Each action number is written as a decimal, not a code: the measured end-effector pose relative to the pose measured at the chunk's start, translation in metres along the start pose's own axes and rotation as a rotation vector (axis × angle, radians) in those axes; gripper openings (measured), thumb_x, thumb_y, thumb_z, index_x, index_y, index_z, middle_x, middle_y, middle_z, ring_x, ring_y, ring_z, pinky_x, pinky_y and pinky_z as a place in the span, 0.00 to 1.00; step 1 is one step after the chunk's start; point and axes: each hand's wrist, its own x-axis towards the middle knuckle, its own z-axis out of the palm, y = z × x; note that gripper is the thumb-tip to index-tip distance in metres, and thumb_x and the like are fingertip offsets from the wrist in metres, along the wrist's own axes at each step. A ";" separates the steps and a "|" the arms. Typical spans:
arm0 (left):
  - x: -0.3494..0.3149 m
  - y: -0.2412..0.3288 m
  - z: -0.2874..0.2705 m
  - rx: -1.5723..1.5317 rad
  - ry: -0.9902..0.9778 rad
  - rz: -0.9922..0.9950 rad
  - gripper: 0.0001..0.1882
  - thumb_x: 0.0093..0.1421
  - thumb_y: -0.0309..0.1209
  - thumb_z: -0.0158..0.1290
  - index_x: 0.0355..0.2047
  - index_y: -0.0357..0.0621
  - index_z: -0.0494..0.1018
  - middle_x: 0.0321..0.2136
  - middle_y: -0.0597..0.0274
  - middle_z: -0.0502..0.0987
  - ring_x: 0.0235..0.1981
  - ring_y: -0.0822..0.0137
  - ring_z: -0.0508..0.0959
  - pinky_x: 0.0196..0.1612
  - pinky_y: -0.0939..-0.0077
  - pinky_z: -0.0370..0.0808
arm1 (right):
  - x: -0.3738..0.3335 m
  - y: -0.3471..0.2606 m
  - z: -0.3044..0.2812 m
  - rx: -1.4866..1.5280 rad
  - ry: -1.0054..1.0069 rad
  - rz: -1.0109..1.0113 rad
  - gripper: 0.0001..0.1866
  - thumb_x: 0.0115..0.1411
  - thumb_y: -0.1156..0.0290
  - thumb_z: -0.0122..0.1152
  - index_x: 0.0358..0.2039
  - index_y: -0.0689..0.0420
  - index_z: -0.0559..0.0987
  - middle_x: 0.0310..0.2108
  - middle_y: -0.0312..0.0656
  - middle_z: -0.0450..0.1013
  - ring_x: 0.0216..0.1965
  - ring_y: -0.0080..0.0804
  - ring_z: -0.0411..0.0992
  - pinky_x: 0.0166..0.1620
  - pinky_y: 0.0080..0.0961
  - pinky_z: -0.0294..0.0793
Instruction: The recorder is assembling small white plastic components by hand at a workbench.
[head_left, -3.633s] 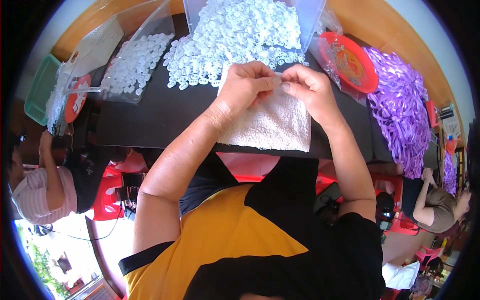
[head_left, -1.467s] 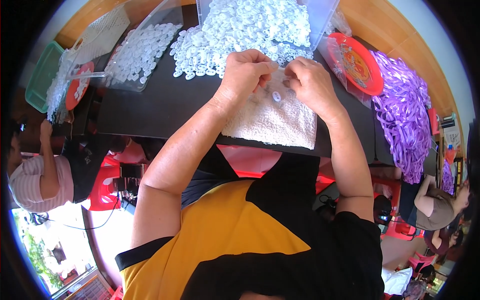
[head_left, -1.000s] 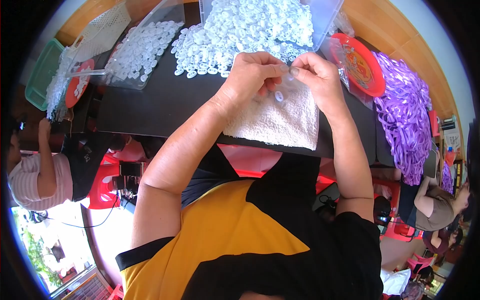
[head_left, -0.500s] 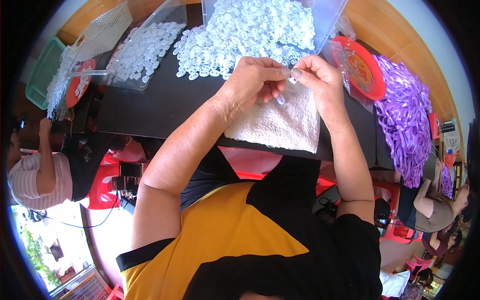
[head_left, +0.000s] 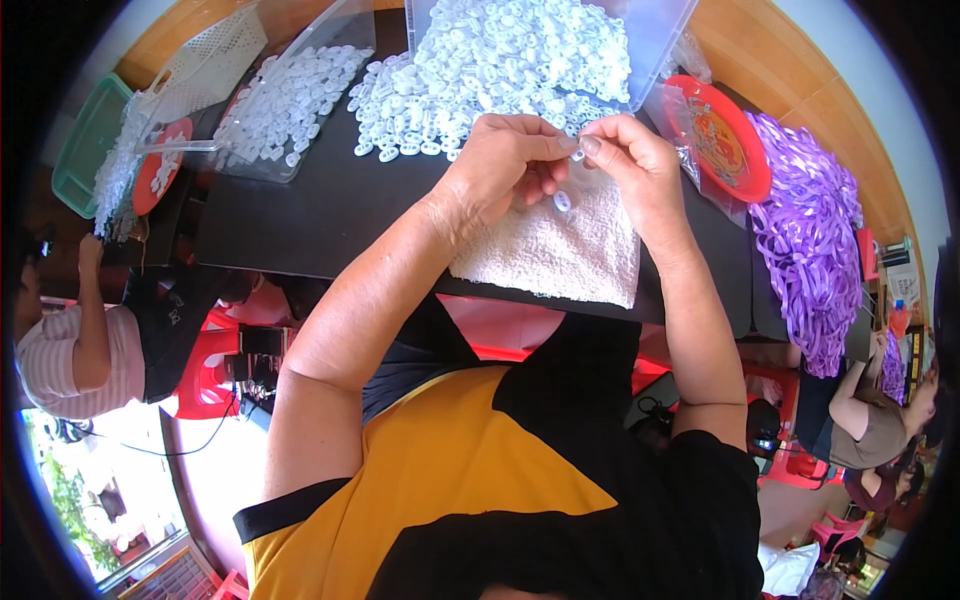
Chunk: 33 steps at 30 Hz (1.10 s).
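Over the far edge of a cream towel, my left hand is closed, thumb against the fingers. A small white oval plastic piece with a dark mark shows below its curled fingers. My right hand pinches thumb and forefinger together, meeting the left thumb tip. Something tiny and whitish sits where the fingertips meet; its kind is too small to make out. Just beyond both hands lies a big heap of similar white oval pieces, spilling out of a clear plastic bin.
A second clear bin of white pieces stands left on the dark table. To the right are a red plate with a plastic bag and a pile of purple ribbons. Other people sit at both sides.
My right hand has shifted slightly left, so its fingertips are closer to the left thumb. My left hand has hardly moved, and the oval piece still hangs below it.
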 end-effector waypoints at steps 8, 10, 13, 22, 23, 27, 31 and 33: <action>-0.001 0.000 0.002 0.032 0.002 0.004 0.07 0.61 0.27 0.54 0.33 0.33 0.75 0.21 0.60 0.75 0.18 0.73 0.74 0.18 0.83 0.66 | 0.001 0.004 -0.002 -0.032 0.018 -0.040 0.04 0.59 0.78 0.60 0.34 0.64 0.77 0.27 0.35 0.75 0.31 0.18 0.71 0.36 0.17 0.71; -0.001 0.001 0.002 0.036 -0.003 0.003 0.07 0.61 0.27 0.55 0.33 0.33 0.75 0.21 0.61 0.75 0.18 0.73 0.73 0.17 0.83 0.66 | 0.001 0.004 -0.002 -0.042 0.024 -0.045 0.04 0.59 0.78 0.60 0.34 0.64 0.77 0.27 0.35 0.75 0.31 0.18 0.71 0.35 0.17 0.71; -0.001 0.001 0.003 0.052 -0.006 0.008 0.07 0.61 0.28 0.55 0.33 0.33 0.75 0.20 0.61 0.75 0.18 0.74 0.73 0.17 0.84 0.66 | 0.000 0.004 -0.003 -0.057 0.029 -0.055 0.04 0.58 0.78 0.60 0.33 0.64 0.77 0.27 0.35 0.75 0.30 0.18 0.71 0.35 0.17 0.71; -0.001 -0.001 0.002 0.064 0.037 0.030 0.07 0.60 0.27 0.54 0.32 0.33 0.75 0.21 0.60 0.75 0.17 0.74 0.73 0.17 0.83 0.65 | -0.001 0.001 -0.001 -0.086 0.015 -0.068 0.04 0.58 0.78 0.60 0.33 0.65 0.77 0.26 0.36 0.76 0.30 0.18 0.71 0.35 0.17 0.72; -0.001 -0.001 0.002 0.071 0.046 0.034 0.07 0.60 0.27 0.54 0.32 0.33 0.75 0.21 0.60 0.75 0.17 0.74 0.73 0.17 0.83 0.65 | -0.001 0.001 -0.001 -0.082 0.008 -0.080 0.04 0.58 0.78 0.60 0.33 0.65 0.77 0.26 0.36 0.76 0.30 0.18 0.71 0.35 0.18 0.72; 0.000 -0.001 0.002 0.083 0.059 0.041 0.07 0.60 0.27 0.54 0.32 0.32 0.75 0.20 0.60 0.75 0.16 0.74 0.72 0.16 0.82 0.64 | -0.001 0.001 -0.001 -0.093 -0.004 -0.081 0.04 0.58 0.78 0.60 0.33 0.65 0.77 0.26 0.36 0.76 0.30 0.18 0.72 0.36 0.18 0.72; -0.002 0.000 0.003 0.096 0.060 0.047 0.07 0.60 0.27 0.55 0.32 0.33 0.75 0.21 0.60 0.75 0.16 0.74 0.72 0.17 0.82 0.64 | 0.000 0.000 -0.001 -0.128 -0.022 -0.088 0.04 0.57 0.79 0.60 0.33 0.65 0.76 0.26 0.38 0.76 0.30 0.18 0.72 0.35 0.18 0.72; -0.003 0.000 0.003 0.116 0.072 0.051 0.07 0.59 0.26 0.55 0.32 0.33 0.75 0.21 0.60 0.75 0.17 0.74 0.72 0.17 0.82 0.64 | -0.001 0.000 -0.001 -0.148 -0.032 -0.093 0.04 0.57 0.79 0.60 0.33 0.65 0.76 0.26 0.38 0.76 0.30 0.18 0.72 0.35 0.18 0.72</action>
